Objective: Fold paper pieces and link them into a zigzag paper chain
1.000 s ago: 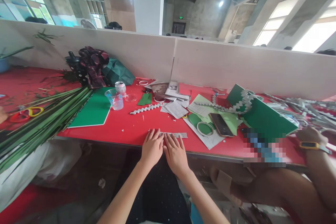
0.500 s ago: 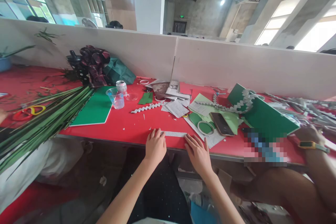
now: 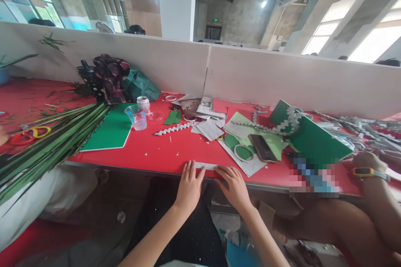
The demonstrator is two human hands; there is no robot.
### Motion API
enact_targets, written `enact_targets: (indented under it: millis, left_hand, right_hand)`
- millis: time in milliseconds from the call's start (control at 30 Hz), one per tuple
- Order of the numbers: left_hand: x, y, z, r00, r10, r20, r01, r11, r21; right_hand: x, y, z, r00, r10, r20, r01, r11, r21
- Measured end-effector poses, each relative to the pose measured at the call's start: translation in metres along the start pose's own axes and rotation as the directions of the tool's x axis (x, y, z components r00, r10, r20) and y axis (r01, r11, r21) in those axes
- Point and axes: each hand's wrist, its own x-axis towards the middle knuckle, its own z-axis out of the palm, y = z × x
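A narrow strip of printed paper (image 3: pixel 206 166) lies along the front edge of the red table, between my two hands. My left hand (image 3: pixel 189 183) holds the strip's left end, its fingers over the paper and the thumb near the middle. At the other end my right hand (image 3: pixel 233 185) has its bent fingertips on the strip, with the thumb lower by the table edge. The fingers hide both ends of the paper. Beyond them, a zigzag chain of folded paper (image 3: pixel 173 128) rests on the table.
A phone (image 3: pixel 263 147), a tape roll (image 3: pixel 244 152) and green paper lie to the right. Farther left stand a plastic cup (image 3: pixel 137 119) and a can (image 3: pixel 143 105). Long green leaves (image 3: pixel 67 133) cross the left side. A co-worker's wrist with a watch (image 3: pixel 365 172) is at right.
Both hands have come closer to the table's front edge with the paper strip. They are nearer each other, and less of the strip shows between them. My left thumb now lies over it.
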Motion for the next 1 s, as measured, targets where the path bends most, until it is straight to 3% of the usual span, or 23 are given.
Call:
enact_targets:
  millis: [167, 333, 667, 1000]
  left_hand:
    - [0.000, 0.000, -0.007, 0.998, 0.031, -0.050, -0.038, 0.990, -0.137]
    - [0.003, 0.000, -0.008, 0.996, 0.016, -0.092, -0.040, 0.962, -0.269]
    - [0.028, 0.002, -0.023, 0.975, -0.211, 0.065, 0.220, 0.895, -0.388]
    - [0.026, -0.001, -0.019, 0.973, -0.214, 0.084, 0.230, 0.896, -0.379]
  right_hand:
    - [-0.001, -0.007, 0.003, 0.998, 0.056, -0.028, -0.056, 0.998, 0.015]
    - [0.004, -0.009, -0.002, 0.997, 0.077, 0.021, -0.077, 0.996, 0.040]
    - [0.019, -0.008, -0.017, 0.985, 0.140, 0.105, -0.149, 0.985, 0.087]
    - [0.028, -0.005, -0.017, 0.966, 0.228, 0.120, -0.242, 0.963, 0.121]
